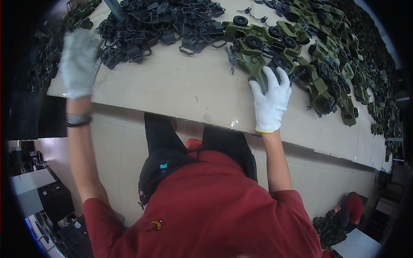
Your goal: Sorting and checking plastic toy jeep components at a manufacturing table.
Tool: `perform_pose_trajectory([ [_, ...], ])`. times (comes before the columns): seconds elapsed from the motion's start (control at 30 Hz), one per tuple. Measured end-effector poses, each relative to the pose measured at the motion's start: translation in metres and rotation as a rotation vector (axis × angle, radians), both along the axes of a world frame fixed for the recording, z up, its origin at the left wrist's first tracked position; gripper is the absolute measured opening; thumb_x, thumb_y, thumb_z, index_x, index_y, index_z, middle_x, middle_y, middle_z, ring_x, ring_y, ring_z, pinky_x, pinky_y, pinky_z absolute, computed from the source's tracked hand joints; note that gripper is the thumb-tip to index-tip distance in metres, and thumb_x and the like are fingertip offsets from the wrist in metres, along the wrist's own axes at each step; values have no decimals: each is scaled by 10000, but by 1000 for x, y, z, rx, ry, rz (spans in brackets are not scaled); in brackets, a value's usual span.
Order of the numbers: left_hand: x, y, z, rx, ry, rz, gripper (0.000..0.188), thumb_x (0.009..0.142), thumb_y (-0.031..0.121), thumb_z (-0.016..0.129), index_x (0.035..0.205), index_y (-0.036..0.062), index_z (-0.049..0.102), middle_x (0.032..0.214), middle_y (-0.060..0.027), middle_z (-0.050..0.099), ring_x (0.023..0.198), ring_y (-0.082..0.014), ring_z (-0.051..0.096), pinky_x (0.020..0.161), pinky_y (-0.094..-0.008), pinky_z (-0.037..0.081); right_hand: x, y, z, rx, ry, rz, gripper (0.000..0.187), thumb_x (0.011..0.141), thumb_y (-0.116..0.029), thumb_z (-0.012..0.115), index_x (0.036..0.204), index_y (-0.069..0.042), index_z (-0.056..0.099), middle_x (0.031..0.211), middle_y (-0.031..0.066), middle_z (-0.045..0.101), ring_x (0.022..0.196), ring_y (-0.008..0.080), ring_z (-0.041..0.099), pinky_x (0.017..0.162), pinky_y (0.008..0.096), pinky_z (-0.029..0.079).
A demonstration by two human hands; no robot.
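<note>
My right hand [272,103], in a white glove with a yellow cuff edge, is at the near end of a green toy military vehicle [251,60]. Its thumb lies on one side of the vehicle's hood and its fingers on the other. Black wheels and dark grey fittings show on the vehicle. Further left, my gloved left hand [78,64] is raised by the heap of dark grey plastic toy parts [161,23]. Motion smears its fingers, and I make out nothing held in it.
More green toy vehicles [322,81] crowd the right side of the pale worktable [189,90]. A grey post [115,8] stands in the dark heap. Behind me at lower right is another person in a red cap [355,208]. Dark bins [56,200] stand at lower left.
</note>
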State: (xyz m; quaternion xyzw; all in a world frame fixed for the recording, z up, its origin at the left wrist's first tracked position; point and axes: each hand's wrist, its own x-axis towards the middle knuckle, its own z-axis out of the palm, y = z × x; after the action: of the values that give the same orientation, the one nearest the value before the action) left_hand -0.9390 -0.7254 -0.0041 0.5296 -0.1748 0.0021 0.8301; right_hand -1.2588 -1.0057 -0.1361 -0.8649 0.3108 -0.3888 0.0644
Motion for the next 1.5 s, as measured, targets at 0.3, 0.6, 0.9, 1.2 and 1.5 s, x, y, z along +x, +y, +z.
perform_pose_trajectory([
  [0.3, -176, -71, -102, 577, 303, -793, 550, 952, 290, 696, 1359, -43, 536, 1221, -170, 660, 977, -197, 692, 840, -290, 532, -1, -5, 13, 927, -752, 256, 271, 944, -121, 691, 1179, 2, 636, 1149, 68, 627, 1025, 142, 588, 934, 298, 476],
  [0.6, -156, -93, -133, -160, 462, -884, 578, 937, 390, 705, 1370, 47, 532, 1406, -114, 571, 1297, -254, 555, 1062, -450, 465, 39, 57, 42, 1284, -464, 726, 310, 1023, -264, 587, 1212, -21, 622, 1105, 28, 637, 993, 108, 572, 893, 272, 468],
  [0.9, -148, -32, -120, -209, 621, -603, 504, 1009, 391, 587, 1332, 4, 561, 1284, -141, 636, 1207, -289, 616, 1057, -481, 492, 161, -15, 9, -509, 428, 388, 127, 893, -187, 591, 871, -105, 685, 968, 62, 629, 930, 261, 609, 741, 414, 481],
  [1.2, -161, -14, -121, -255, 657, -624, 379, 1001, 280, 625, 1282, 29, 587, 1241, -118, 647, 1159, -251, 634, 1022, -436, 518, 156, -40, 76, -237, 79, 468, 208, 980, -262, 583, 966, -58, 619, 821, 177, 687, 781, 377, 672, 720, 487, 536],
  [1.5, -170, -29, -121, -228, 712, -623, 387, 1009, 331, 620, 1287, 64, 583, 1247, -94, 642, 1164, -234, 631, 1016, -429, 515, 82, -50, 24, -92, 679, 876, 304, 903, -260, 615, 1187, -179, 687, 1115, 131, 671, 977, 352, 643, 829, 432, 533],
])
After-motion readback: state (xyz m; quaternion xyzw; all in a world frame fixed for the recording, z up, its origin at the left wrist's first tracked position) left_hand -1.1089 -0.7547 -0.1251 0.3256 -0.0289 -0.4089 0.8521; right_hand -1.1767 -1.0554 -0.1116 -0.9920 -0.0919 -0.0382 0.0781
